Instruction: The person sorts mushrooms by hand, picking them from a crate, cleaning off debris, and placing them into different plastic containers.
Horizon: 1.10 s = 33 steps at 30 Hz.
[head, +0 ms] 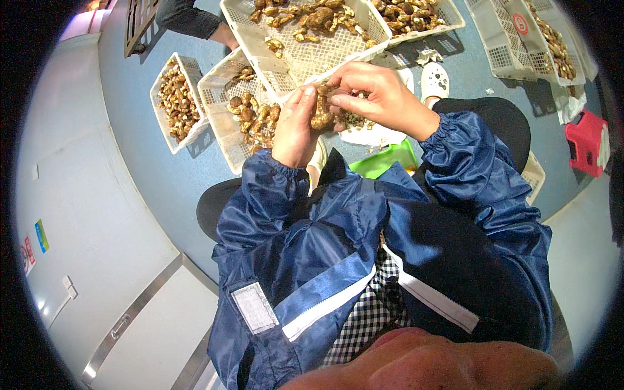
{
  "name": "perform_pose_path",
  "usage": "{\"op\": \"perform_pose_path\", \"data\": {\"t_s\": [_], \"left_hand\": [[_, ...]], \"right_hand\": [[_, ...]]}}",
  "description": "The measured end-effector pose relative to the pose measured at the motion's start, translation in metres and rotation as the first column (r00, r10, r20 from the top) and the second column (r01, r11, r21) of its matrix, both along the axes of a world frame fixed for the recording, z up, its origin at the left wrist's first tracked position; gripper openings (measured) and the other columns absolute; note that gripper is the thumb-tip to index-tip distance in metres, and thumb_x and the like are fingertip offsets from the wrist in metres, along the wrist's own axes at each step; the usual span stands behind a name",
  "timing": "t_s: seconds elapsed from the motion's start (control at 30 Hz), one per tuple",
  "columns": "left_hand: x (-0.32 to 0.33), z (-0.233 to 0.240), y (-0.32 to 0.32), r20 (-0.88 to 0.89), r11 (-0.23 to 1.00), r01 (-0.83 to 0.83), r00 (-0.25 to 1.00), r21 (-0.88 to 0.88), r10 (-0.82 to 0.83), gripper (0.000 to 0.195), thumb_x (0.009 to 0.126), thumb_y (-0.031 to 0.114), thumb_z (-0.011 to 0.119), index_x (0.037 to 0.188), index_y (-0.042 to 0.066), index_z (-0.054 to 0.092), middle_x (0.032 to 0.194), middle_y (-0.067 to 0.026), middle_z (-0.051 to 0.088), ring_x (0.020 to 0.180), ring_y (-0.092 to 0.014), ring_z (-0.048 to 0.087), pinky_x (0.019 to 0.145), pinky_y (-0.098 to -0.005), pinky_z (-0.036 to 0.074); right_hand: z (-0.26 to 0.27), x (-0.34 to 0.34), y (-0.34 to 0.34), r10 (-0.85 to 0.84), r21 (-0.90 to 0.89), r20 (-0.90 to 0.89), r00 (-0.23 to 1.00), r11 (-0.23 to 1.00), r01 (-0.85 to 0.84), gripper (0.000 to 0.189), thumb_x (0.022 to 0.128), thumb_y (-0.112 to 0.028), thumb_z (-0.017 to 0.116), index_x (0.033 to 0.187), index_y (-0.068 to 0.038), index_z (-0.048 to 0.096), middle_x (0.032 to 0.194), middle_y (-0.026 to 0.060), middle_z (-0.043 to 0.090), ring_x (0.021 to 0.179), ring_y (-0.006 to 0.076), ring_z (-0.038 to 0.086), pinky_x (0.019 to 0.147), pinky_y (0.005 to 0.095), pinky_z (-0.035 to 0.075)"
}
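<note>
A brown mushroom (322, 113) with a thick stem is held up between my two hands. My left hand (296, 124) grips it from the left side, thumb pointing up along it. From the right, my right hand (378, 95) pinches at its upper part with bent fingers; whether a small tool is in those fingers cannot be seen. Just beyond my hands stands a large white plastic crate (312, 63) with mushrooms at its far side. Below my right hand, dark scraps (355, 119) lie on a white surface (363, 136).
White crates of mushrooms stand at left (199, 73), near left (219, 126), far right (451, 14) and right (512, 63). A green container (385, 161) sits by my feet. A red plastic stool (585, 146) is at right. Another person's leg (192, 22) shows at the top left.
</note>
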State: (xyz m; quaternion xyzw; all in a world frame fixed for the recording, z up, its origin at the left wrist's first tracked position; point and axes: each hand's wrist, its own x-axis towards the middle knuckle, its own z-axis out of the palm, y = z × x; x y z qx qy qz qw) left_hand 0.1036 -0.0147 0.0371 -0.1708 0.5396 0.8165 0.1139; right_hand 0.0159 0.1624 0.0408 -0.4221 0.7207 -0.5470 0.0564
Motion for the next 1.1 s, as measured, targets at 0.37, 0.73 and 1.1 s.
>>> {"op": "perform_pose_path", "data": {"t_s": [0.37, 0.73, 1.1], "left_hand": [[-0.002, 0.001, 0.015, -0.029, 0.993, 0.102, 0.995, 0.057, -0.100, 0.045, 0.097, 0.014, 0.051, 0.140, 0.003, 0.044, 0.127, -0.0055, 0.057, 0.113, -0.013, 0.055, 0.096, -0.0282, 0.044], [-0.006, -0.016, -0.001, -0.224, 0.963, 0.066, 0.966, -0.261, -0.127, 0.045, 0.090, 0.004, 0.064, 0.132, 0.000, 0.050, 0.115, -0.0058, 0.061, 0.098, -0.011, 0.058, 0.085, -0.0252, 0.048], [-0.006, -0.002, -0.010, -0.374, 0.524, -0.149, 0.857, -0.839, -0.355, 0.036, 0.075, -0.002, 0.071, 0.110, 0.004, 0.064, 0.118, -0.0111, 0.059, 0.105, -0.021, 0.058, 0.085, -0.0310, 0.050]], "right_hand": [[-0.010, -0.003, 0.009, -0.138, 0.060, -0.162, 0.977, 0.987, 0.150, 0.017, 0.083, -0.017, 0.066, 0.083, 0.000, 0.062, 0.089, 0.0118, 0.063, 0.080, 0.0298, 0.062, 0.067, 0.0379, 0.050], [-0.004, -0.013, 0.010, -0.086, 0.139, 0.284, 0.955, 0.989, 0.048, 0.019, 0.086, -0.016, 0.068, 0.082, 0.002, 0.063, 0.081, 0.0077, 0.064, 0.075, 0.0172, 0.059, 0.067, 0.0302, 0.046], [-0.018, -0.011, 0.005, 0.045, 0.000, 0.229, 0.972, 0.999, -0.046, 0.024, 0.090, -0.020, 0.065, 0.077, -0.001, 0.062, 0.083, 0.0041, 0.066, 0.077, 0.0089, 0.058, 0.069, 0.0259, 0.046]]}}
